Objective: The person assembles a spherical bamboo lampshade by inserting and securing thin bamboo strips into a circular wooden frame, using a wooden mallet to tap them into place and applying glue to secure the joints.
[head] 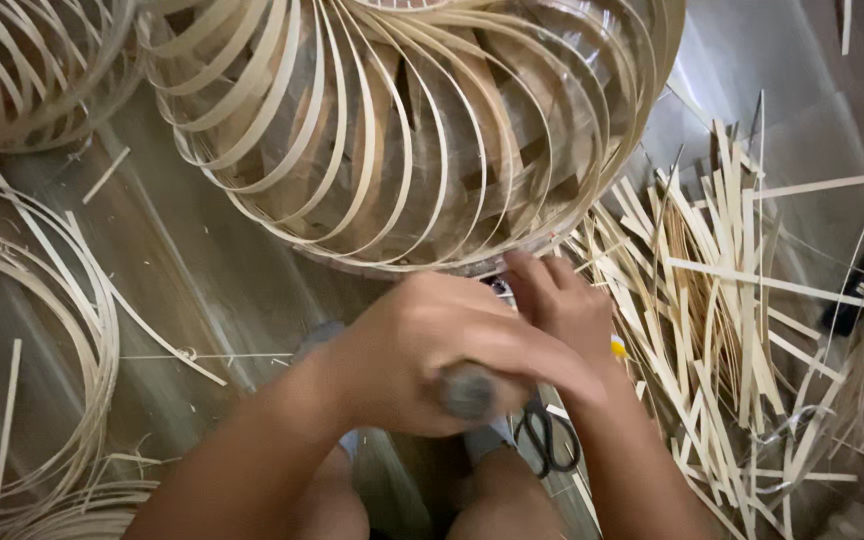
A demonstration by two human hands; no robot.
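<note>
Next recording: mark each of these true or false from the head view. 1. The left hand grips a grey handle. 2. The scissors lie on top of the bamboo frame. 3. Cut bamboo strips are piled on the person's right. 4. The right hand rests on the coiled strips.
1. True: the left hand is closed on a grey handle.
2. False: the scissors lie on the floor below the hands, not on the bamboo frame.
3. True: cut bamboo strips.
4. False: the right hand is at the frame's lower edge; the coiled strips lie apart, far left.
</note>
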